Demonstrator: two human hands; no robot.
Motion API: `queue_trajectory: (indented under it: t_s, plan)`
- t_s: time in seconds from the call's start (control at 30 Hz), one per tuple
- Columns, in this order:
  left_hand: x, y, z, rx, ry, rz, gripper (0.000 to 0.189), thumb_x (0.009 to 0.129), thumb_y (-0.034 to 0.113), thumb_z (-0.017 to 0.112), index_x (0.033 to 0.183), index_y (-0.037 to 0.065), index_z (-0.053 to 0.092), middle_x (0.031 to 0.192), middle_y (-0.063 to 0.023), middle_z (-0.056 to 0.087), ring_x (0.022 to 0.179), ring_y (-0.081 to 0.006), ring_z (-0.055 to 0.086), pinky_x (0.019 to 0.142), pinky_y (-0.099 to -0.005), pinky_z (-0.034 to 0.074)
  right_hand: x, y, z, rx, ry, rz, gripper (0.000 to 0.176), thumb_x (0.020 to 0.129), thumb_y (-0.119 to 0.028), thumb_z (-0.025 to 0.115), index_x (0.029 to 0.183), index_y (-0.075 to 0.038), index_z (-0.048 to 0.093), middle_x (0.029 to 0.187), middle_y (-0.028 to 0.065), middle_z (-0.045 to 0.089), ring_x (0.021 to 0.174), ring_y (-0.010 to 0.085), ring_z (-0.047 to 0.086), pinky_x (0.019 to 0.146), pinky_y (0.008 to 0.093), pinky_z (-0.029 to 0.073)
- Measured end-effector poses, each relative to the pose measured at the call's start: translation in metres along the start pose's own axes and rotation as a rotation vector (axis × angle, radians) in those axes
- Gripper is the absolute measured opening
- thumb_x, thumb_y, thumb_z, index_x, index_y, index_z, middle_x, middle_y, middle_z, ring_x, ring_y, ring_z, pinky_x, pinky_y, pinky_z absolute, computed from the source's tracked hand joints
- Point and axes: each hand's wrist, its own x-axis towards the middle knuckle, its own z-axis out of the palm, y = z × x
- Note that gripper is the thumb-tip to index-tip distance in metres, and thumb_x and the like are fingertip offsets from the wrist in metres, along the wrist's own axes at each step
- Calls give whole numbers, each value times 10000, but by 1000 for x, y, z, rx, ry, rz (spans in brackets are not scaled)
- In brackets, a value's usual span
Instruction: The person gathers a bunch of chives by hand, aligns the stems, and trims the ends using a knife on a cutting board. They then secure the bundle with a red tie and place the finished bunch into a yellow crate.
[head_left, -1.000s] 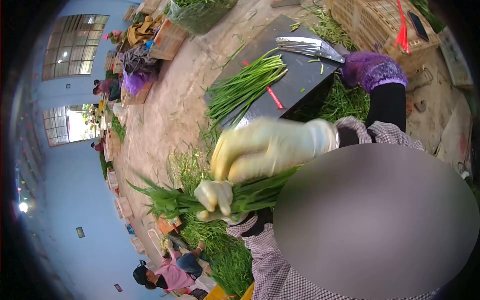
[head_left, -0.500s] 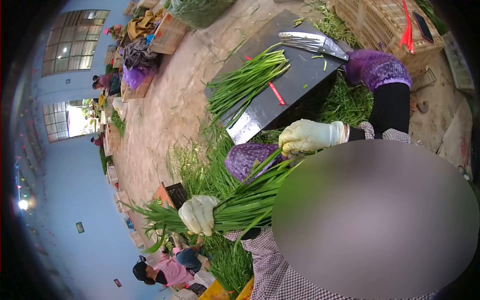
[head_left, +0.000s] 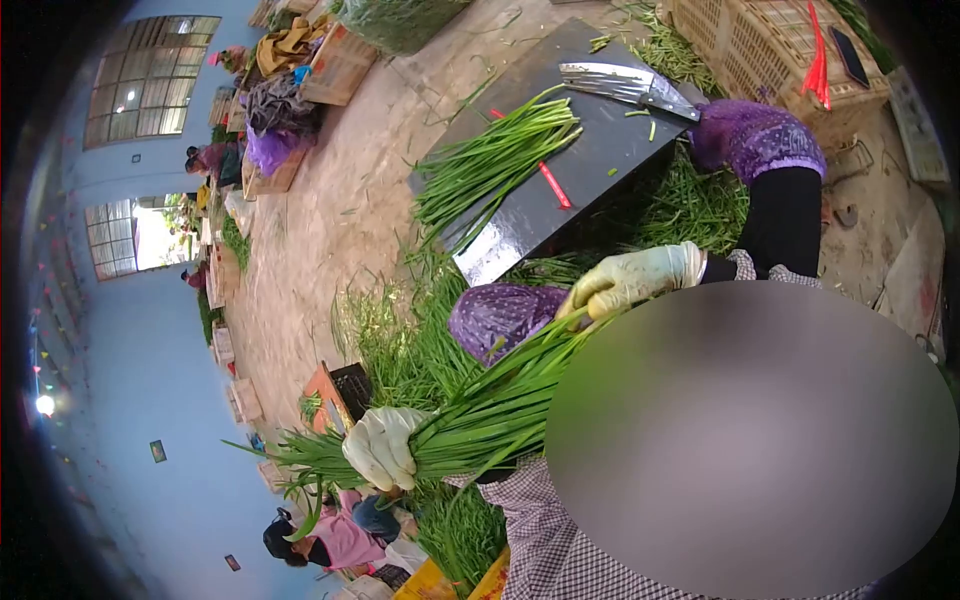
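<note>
A thick bunch of long green chive stalks (head_left: 490, 415) runs slantwise across the lower middle. My left hand (head_left: 382, 447), in a pale glove, is clenched around the bunch near its leafy end. My right hand (head_left: 628, 281), also gloved, pinches the stalk ends at the upper right of the bunch. Checked sleeves lead back from both hands. A large blurred patch hides the lower right.
A dark block (head_left: 590, 165) carries a second chive bunch (head_left: 492, 160), a cleaver (head_left: 620, 85) and a red band (head_left: 551, 185). Purple-covered feet (head_left: 497, 315) rest among loose greens on the floor. A slatted crate (head_left: 770, 45) stands top right. Other people sit at the left and bottom.
My right hand has slid from over the left hand to the bunch's far end, uncovering a purple foot. My left hand has moved down and left with the bunch.
</note>
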Motion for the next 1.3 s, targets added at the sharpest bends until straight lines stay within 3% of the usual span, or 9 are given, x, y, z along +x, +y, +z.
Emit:
queue_trajectory:
  t_s: [0.07,0.27,0.63,0.73,0.9,1.0,1.03,1.2,1.3]
  plan:
    - [-5,-1,2,-10,13,78,89,873,26,705,794,-12,694,713,-138,704,685,-219,713,564,-271,536,-1,-24,11,77,-92,296,404,1002,-327,677,1280,-33,673,1073,24,725,990,112,640,875,295,517]
    - [4,1,-22,225,-84,-183,212,948,125,722,756,63,658,889,-67,679,774,-213,719,710,-326,541,8,-44,28,241,168,14,335,962,-276,704,1157,-4,690,1022,27,732,929,94,637,818,281,503]
    - [-37,-41,1,21,386,407,265,966,130,666,736,113,536,816,-31,580,674,-169,587,685,-308,482,15,-13,38,128,74,184,431,951,-279,752,1266,2,660,1059,25,724,975,116,642,891,317,524]
    - [-35,-33,7,142,598,313,228,917,123,706,771,122,531,781,-9,519,660,-158,562,697,-310,478,28,-1,36,-173,355,-124,418,947,-278,747,1243,4,663,1064,33,715,982,141,649,897,318,523]
    - [-68,-30,-8,397,937,218,282,895,177,710,778,149,455,748,34,403,716,-123,476,797,-329,434,26,-1,28,46,401,109,421,965,-342,719,1192,11,677,1045,62,713,974,139,649,890,313,522]
    - [-99,-29,-14,221,863,262,289,924,200,697,766,154,459,747,29,426,698,-130,481,788,-329,435,24,20,15,-162,224,45,435,978,-369,701,1200,5,683,1021,53,720,944,130,648,859,315,524]
    - [-108,-29,-17,220,820,299,294,945,210,692,756,157,472,730,29,447,663,-132,486,769,-334,441,23,-12,24,-11,281,302,435,984,-393,689,1160,4,709,1016,52,725,922,128,644,829,321,524]
    - [-117,-28,-16,196,693,388,307,970,252,681,752,163,483,692,41,456,614,-133,491,737,-342,458,33,1,18,-185,400,298,411,970,-417,701,1076,-22,744,974,88,731,894,165,663,812,332,530]
    - [-117,-29,-14,222,705,443,312,980,261,670,753,165,479,687,41,450,616,-134,490,748,-340,460,25,9,10,-529,869,-106,306,938,-359,721,1062,-80,748,1006,118,704,964,287,679,867,370,532]
